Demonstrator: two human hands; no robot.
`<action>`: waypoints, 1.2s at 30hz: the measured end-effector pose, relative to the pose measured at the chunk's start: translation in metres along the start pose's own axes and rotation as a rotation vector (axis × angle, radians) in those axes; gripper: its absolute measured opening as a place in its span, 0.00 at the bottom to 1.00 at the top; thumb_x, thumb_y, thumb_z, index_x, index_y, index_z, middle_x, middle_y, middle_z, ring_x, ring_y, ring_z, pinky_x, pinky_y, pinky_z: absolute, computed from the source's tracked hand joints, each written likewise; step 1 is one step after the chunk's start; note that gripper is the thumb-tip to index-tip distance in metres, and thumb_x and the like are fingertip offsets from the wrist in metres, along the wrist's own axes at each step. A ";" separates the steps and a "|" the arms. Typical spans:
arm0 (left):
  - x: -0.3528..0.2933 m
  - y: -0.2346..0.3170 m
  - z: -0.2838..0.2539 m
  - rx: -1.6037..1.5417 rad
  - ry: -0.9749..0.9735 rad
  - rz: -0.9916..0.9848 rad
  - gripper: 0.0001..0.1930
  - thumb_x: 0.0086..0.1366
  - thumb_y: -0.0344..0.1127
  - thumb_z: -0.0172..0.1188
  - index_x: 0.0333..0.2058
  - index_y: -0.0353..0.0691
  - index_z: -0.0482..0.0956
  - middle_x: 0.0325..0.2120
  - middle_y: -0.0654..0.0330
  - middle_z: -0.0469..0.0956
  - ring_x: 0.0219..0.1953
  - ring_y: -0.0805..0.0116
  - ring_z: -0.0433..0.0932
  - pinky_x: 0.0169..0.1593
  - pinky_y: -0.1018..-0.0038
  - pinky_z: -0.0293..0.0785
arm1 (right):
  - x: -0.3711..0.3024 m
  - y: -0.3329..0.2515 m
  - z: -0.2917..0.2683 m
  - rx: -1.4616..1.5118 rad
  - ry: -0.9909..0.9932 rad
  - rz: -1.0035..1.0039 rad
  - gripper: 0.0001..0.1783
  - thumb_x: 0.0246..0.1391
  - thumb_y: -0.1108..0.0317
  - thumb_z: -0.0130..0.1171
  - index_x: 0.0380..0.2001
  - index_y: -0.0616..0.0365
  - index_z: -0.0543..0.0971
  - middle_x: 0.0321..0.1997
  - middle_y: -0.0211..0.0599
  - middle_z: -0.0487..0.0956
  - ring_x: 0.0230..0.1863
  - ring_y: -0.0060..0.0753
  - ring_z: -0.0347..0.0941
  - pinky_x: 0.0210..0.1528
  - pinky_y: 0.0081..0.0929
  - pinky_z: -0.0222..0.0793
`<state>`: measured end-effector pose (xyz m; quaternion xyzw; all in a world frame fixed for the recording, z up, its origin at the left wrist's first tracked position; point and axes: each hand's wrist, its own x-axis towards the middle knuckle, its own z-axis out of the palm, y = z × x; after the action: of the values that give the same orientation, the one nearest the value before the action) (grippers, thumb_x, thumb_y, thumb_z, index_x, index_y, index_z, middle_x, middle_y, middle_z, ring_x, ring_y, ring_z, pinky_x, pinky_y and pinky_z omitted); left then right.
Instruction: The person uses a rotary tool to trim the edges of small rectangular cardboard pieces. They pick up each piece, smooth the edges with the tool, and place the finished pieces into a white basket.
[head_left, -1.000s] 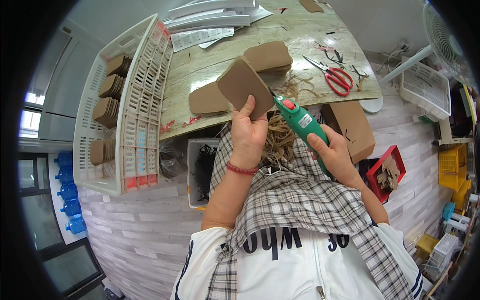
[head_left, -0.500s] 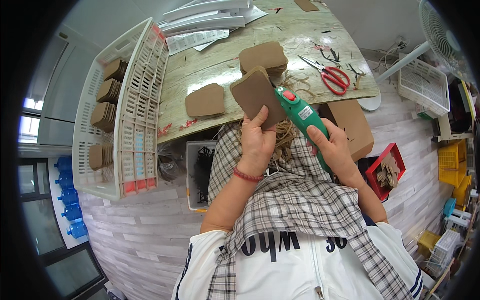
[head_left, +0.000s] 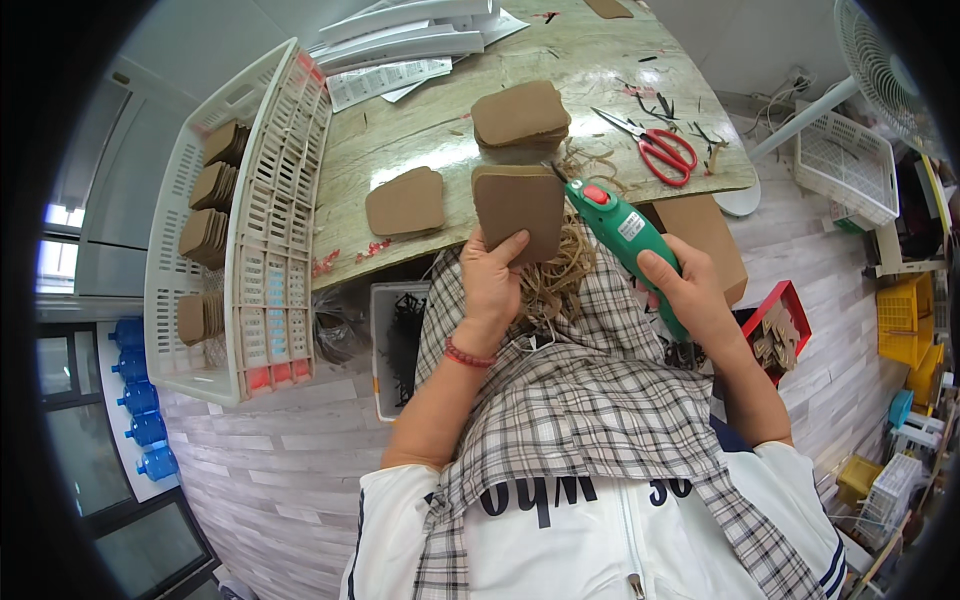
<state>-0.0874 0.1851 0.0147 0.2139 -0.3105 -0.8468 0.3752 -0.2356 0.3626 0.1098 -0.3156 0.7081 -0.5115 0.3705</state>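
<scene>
My left hand [head_left: 490, 285] grips a brown rounded panel [head_left: 518, 210] near its lower edge, thumb on top; it looks like leather or thick board, and a lighter rim shows along its top. In my right hand [head_left: 684, 285] is a green handheld electric cutter [head_left: 632, 236] with a red button. Its dark tip is beside the panel's upper right corner; whether they touch I cannot tell. A bundle of thin tan offcut strips [head_left: 560, 275] lies below the panel, over my checked apron. Beyond my hands sit a stack of similar panels [head_left: 520, 112] and, to the left, another panel [head_left: 405, 202].
Red-handled scissors [head_left: 662, 155] lie at the table's right, near dark scraps. A white slatted crate [head_left: 238, 330] with stacked panels stands left. Papers [head_left: 400, 50] are at the back. Below the table edge are a cardboard box [head_left: 705, 235] and a red tray [head_left: 800, 318] of pieces.
The panel in my left hand has turned from a slant to nearly upright and come lower. My right hand and the cutter have shifted slightly right and down.
</scene>
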 end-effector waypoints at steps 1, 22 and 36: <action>0.001 0.005 -0.004 0.062 -0.014 -0.010 0.14 0.59 0.17 0.57 0.44 0.35 0.77 0.40 0.58 0.81 0.40 0.67 0.81 0.46 0.69 0.80 | -0.002 0.001 -0.004 -0.028 -0.008 0.004 0.20 0.60 0.53 0.58 0.35 0.64 0.77 0.23 0.27 0.73 0.20 0.15 0.67 0.23 0.17 0.65; -0.008 0.043 -0.021 0.460 -0.169 -0.462 0.22 0.54 0.16 0.60 0.50 0.32 0.76 0.39 0.58 0.81 0.38 0.71 0.80 0.45 0.75 0.77 | -0.021 0.026 -0.011 -0.175 -0.132 0.076 0.19 0.59 0.54 0.58 0.36 0.63 0.75 0.23 0.27 0.73 0.21 0.15 0.68 0.24 0.16 0.65; -0.009 0.061 -0.031 0.822 -0.149 -0.212 0.15 0.51 0.19 0.63 0.36 0.40 0.73 0.30 0.67 0.77 0.33 0.80 0.74 0.38 0.82 0.69 | -0.016 0.021 -0.010 -0.085 -0.167 0.145 0.23 0.58 0.49 0.59 0.33 0.63 0.77 0.21 0.29 0.74 0.20 0.16 0.68 0.23 0.18 0.64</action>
<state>-0.0325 0.1491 0.0358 0.3145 -0.6247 -0.6996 0.1462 -0.2374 0.3867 0.0949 -0.3206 0.7170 -0.4246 0.4504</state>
